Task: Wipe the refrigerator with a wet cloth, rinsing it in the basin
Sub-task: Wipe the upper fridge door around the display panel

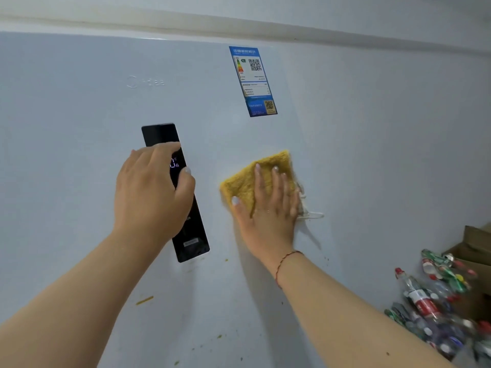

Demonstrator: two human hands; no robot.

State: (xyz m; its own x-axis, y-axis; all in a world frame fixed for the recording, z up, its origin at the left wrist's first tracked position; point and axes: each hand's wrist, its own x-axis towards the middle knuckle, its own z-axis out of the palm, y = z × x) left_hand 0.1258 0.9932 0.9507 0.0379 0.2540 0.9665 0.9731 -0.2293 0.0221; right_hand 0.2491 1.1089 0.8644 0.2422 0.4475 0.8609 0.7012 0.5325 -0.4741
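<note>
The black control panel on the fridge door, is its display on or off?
On. The black glass control panel shows lit white digits beside the left hand in front of it.

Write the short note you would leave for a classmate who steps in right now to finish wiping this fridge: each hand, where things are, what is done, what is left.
Right hand: flat, fingers straight, pressing the yellow cloth on the refrigerator door, below the blue energy label.
Left hand: loosely curled over the black control panel, gripping nothing.
Basin: not in view.
Done: cannot tell how much is wiped.
Left: yellowish smears and specks lower on the door; rinse the cloth afterwards.
</note>
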